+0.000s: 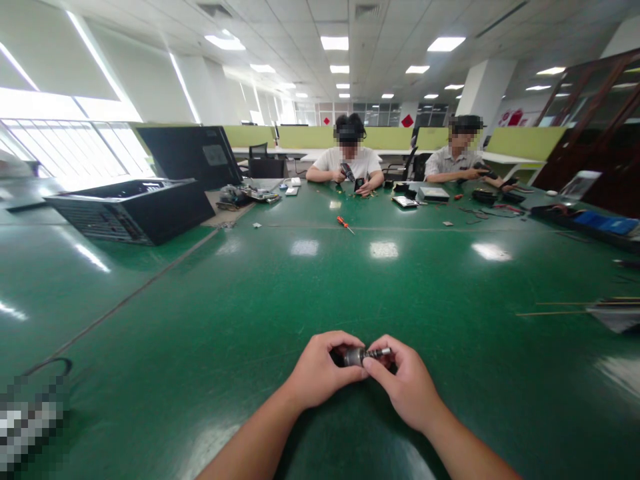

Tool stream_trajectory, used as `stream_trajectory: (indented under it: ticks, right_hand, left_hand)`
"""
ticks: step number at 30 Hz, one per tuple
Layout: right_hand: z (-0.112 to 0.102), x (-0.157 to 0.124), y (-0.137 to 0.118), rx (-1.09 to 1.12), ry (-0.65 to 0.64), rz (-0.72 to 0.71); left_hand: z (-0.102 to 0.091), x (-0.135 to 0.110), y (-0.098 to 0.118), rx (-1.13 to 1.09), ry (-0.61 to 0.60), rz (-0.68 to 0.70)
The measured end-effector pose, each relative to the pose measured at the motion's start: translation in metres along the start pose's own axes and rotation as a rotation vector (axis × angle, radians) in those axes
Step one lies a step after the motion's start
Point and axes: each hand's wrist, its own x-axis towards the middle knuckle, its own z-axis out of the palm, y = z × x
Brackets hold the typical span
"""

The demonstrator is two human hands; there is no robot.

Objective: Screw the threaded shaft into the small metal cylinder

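Just above the green tabletop, near the front, both hands meet around a small cylindrical metal part with a shaft (pixel 355 357), which looks like a little motor. My left hand (pixel 319 371) is closed round the thick grey body, thumb in front and fingers behind. On the thinner shaft side, my right hand (pixel 404 381) pinches the part between thumb and fingers. The bright shaft tip points to the right past the right fingers. The part lies roughly level, and its far side is hidden by my fingers.
An orange screwdriver (pixel 343 223) lies mid-table. A black computer case (pixel 170 210) stands at left, with circuit boards (pixel 250 195) beside it. Across the table one person (pixel 345 163) holds a power tool; another person (pixel 455 163) works at right. Thin rods (pixel 555 313) lie at the right edge.
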Motion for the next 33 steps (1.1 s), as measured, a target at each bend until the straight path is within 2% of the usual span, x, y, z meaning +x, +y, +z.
stream_trajectory:
  ticks: [20, 33]
  right_hand:
    - [-0.0006, 0.0003, 0.0025, 0.018, -0.006, -0.009]
    - [-0.0008, 0.0016, 0.0031, 0.017, -0.013, -0.006]
  left_hand:
    - [-0.0005, 0.0003, -0.0006, -0.016, 0.003, -0.014]
    - [-0.0048, 0.0000, 0.0026, -0.055, -0.073, 0.035]
